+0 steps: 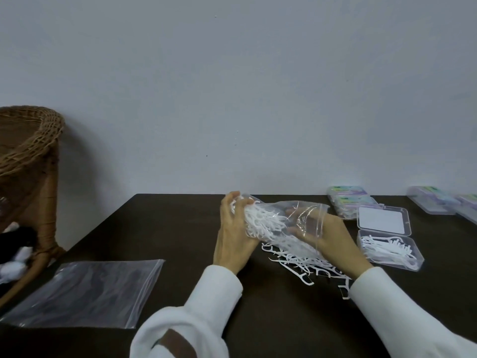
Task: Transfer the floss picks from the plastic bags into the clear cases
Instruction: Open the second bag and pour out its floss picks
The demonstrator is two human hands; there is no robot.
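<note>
White floss picks [260,223] bunched inside a clear bag [291,220], left hand [233,236] and right hand [327,236] each in closed grip on it.

Dark table [180,228] — flat bag [85,293], picks [296,262], cases [387,251]

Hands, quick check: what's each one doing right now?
Left hand: closed on a bunch of floss picks at the plastic bag mouth.
Right hand: gripping the plastic bag.
</note>
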